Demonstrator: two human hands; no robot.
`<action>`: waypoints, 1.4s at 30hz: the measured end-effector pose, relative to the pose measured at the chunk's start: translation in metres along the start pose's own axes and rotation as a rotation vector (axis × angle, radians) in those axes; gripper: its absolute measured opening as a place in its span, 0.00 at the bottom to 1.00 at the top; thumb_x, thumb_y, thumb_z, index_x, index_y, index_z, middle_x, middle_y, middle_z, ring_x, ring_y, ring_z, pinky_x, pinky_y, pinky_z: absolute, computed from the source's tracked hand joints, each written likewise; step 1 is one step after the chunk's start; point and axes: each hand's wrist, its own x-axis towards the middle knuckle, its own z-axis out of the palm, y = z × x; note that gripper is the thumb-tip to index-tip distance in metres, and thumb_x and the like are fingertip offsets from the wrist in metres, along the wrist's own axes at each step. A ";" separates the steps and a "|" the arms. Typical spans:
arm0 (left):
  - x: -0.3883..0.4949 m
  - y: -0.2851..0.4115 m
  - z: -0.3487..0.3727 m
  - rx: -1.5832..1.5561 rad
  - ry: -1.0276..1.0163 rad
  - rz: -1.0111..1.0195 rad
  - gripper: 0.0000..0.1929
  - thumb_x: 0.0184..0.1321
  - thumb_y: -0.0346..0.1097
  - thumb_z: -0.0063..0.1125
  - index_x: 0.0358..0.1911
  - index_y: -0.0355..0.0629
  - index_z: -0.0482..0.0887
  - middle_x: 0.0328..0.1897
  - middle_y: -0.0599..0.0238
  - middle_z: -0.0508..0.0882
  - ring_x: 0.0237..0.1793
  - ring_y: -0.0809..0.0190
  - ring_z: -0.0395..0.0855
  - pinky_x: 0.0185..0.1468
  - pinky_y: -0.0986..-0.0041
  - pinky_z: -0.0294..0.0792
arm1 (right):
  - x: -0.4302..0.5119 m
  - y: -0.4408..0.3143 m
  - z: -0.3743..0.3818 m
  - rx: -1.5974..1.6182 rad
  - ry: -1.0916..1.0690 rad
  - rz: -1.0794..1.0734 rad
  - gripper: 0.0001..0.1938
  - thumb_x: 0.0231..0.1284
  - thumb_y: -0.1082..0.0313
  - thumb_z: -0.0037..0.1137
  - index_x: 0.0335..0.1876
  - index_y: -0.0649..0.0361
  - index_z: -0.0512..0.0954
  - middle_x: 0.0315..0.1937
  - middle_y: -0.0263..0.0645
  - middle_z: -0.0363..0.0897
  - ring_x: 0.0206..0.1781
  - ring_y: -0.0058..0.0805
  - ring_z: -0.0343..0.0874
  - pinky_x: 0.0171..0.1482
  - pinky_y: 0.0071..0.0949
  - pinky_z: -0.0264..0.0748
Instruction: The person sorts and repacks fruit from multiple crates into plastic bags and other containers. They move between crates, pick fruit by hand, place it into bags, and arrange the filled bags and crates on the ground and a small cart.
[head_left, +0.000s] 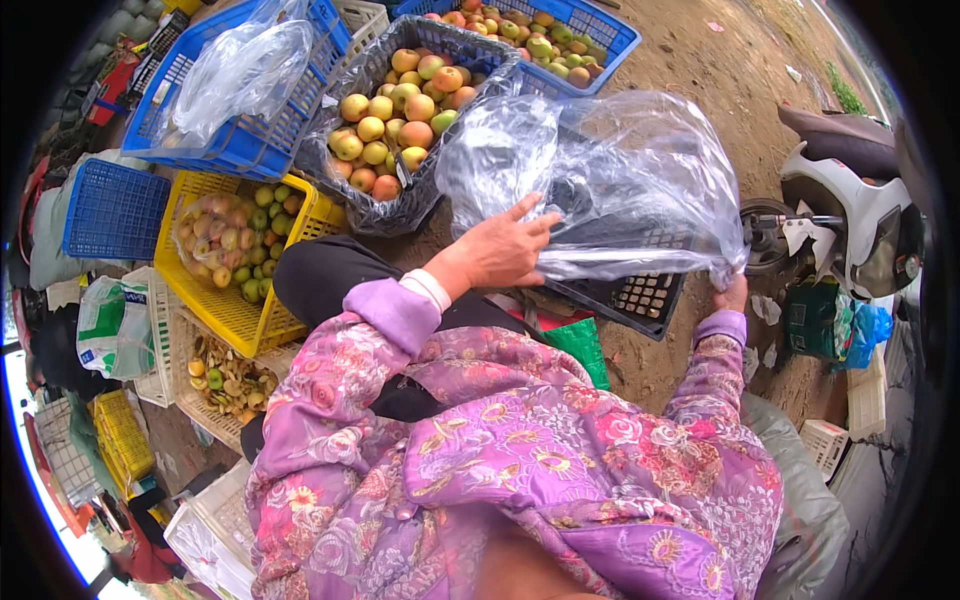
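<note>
A large clear plastic bag (645, 157) billows before me, its near edge drawn out in a band between my hands. My right hand (731, 289) grips a bunched corner of it at the right. My left hand (491, 244) is at the bag's left side with its fingers spread; whether thumb and fingers pinch the film is hidden. Beneath the bag lies a black plastic crate (649, 296), seen partly through the film. Left of the bag, a crate lined with black plastic (311, 161) holds many yellow-red apples (416, 107), with a dark-bladed tool (401, 166) among them.
A blue crate of apples (619, 37) stands behind. To the left are a blue crate with plastic bags (142, 135), a yellow crate with bagged and loose fruit (214, 319), and a basket of peelings (240, 382). A white motor scooter (862, 202) stands at the right.
</note>
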 end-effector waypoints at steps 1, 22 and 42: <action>-0.001 0.002 -0.001 -0.016 0.021 0.050 0.20 0.50 0.56 0.59 0.28 0.44 0.88 0.41 0.68 0.84 0.65 0.58 0.67 0.73 0.51 0.48 | 0.006 0.009 -0.018 -0.049 0.057 0.037 0.09 0.64 0.66 0.51 0.42 0.60 0.79 0.37 0.38 0.82 0.38 0.33 0.82 0.41 0.33 0.80; -0.026 -0.024 -0.013 0.105 0.010 -0.351 0.06 0.49 0.34 0.57 0.30 0.47 0.84 0.53 0.60 0.79 0.62 0.53 0.70 0.62 0.48 0.60 | -0.059 0.090 -0.152 -0.223 0.469 0.247 0.11 0.59 0.60 0.55 0.34 0.61 0.80 0.32 0.40 0.82 0.33 0.33 0.82 0.34 0.32 0.78; -0.115 -0.058 0.155 -0.949 -1.027 -1.272 0.23 0.61 0.40 0.39 0.57 0.41 0.75 0.57 0.50 0.77 0.51 0.48 0.77 0.50 0.59 0.69 | -0.046 0.132 -0.130 -0.289 0.406 0.400 0.15 0.56 0.57 0.59 0.34 0.64 0.80 0.30 0.42 0.82 0.31 0.33 0.82 0.34 0.32 0.78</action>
